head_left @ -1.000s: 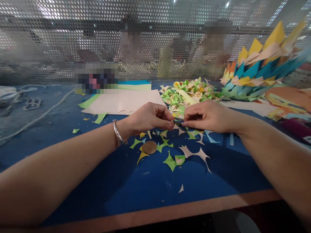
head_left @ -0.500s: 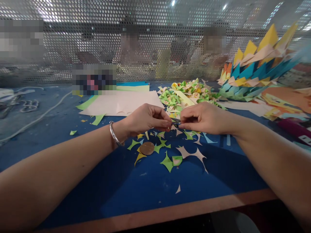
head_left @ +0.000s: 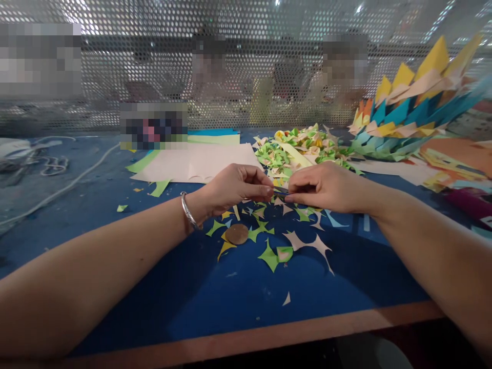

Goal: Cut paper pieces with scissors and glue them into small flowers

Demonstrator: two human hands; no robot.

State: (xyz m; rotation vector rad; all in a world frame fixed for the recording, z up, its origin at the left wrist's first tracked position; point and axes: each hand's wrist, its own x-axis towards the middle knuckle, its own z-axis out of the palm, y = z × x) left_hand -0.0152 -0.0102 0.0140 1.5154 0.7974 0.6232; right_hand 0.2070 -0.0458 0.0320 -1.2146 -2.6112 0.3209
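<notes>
Above the paper scraps, my left hand (head_left: 244, 188) is pinched with thumb against fingers; what it grips is too small to make out. My right hand (head_left: 326, 188) is closed on a thin dark tool (head_left: 281, 191) whose narrow end reaches the left fingertips. Its kind is unclear. Under the hands lie green scraps (head_left: 269, 255), a pale pink cut-out offcut (head_left: 307, 242) and a round brown disc (head_left: 237, 234). Just behind them rises a heap of small folded green, pink and yellow paper pieces (head_left: 295, 148).
Pink paper sheets (head_left: 200, 159) lie behind my left hand. At the back right stands a layered folded-paper model (head_left: 403, 113) in yellow, blue and green. A white cord (head_left: 73, 179) crosses the left side. A perforated metal screen (head_left: 246, 72) bounds the back, with people beyond it.
The whole view shifts slightly, so most things appear a little further right. Both hands stay close together in nearly the same pose, and the thin tool shows a bit more between them.
</notes>
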